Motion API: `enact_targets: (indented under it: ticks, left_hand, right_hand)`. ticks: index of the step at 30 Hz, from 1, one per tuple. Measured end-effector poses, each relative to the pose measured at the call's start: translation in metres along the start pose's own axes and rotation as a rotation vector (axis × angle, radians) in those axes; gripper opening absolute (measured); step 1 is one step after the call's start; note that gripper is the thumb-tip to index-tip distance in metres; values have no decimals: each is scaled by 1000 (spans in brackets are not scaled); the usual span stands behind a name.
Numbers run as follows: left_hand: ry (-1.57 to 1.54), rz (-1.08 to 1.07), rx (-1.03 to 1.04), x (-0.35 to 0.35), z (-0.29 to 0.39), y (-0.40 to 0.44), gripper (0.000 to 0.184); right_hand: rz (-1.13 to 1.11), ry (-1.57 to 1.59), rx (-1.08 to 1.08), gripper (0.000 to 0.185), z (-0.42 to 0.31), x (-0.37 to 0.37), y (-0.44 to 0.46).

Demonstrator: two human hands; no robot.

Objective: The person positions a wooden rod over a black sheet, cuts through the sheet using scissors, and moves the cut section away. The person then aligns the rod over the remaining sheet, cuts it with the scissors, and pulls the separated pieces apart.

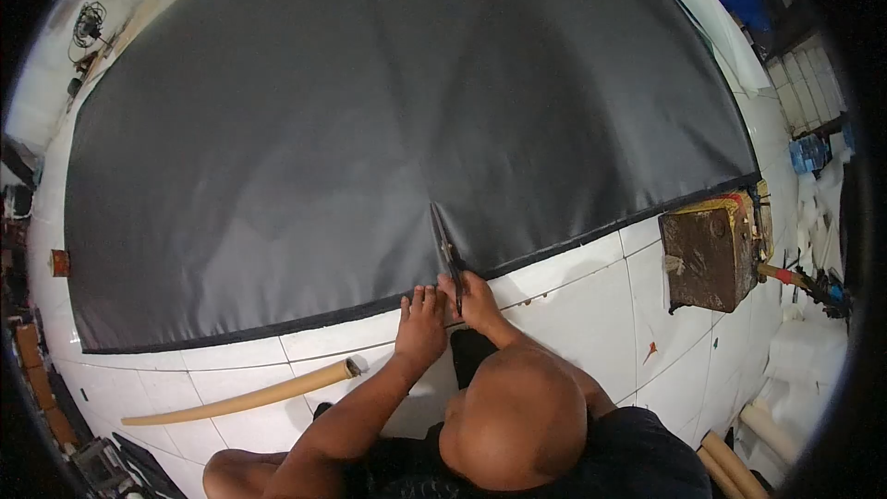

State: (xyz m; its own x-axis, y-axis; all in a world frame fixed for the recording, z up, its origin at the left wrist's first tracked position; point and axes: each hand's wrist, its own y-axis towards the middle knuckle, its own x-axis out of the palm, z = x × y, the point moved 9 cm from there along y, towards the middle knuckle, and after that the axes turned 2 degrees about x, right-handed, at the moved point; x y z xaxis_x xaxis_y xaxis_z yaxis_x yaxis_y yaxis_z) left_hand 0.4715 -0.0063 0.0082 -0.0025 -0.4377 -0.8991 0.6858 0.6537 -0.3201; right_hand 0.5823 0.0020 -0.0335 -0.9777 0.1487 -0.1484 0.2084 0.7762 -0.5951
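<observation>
Fan (88, 26) far left, cardboard tube (259, 390) on white tiled floor (231, 365), black sheet (397, 129) spread wide, left grip (422, 325) at its near edge, pinching or not, can't tell, scissors (439, 235) over the sheet, clamped in right grip (477, 302), brown box (707, 263) at right

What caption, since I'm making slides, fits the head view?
Left hand on a dark sheet, right hand holding scissors against it.

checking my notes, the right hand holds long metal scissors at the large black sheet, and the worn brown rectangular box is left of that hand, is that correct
One slip: the worn brown rectangular box is to the right of the right hand, not left, as the head view shows. That hand does hold the long metal scissors at the large black sheet.
</observation>
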Motion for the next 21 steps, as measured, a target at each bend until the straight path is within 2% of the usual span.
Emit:
enact_targets:
  ticks: [4,7,9,13,16,21]
  left_hand:
    - [8,37,4,-5,0,2,61]
    - [9,25,-9,-5,1,3,62]
    - [26,11,-14,-2,1,2,66]
    - [27,-3,-16,-2,1,-1,69]
    - [-3,-143,-47,0,1,1,65]
    - [17,-103,-26,2,-1,1,68]
  right_hand:
    - [-31,35,2,45,-11,6,33]
    - [41,-40,-43,58,-29,2,47]
    - [2,64,-29,46,-37,5,47]
    - [-44,29,-54,46,-32,4,50]
    - [-44,11,-49,46,-47,5,52]
    - [17,-7,-26,50,-66,3,84]
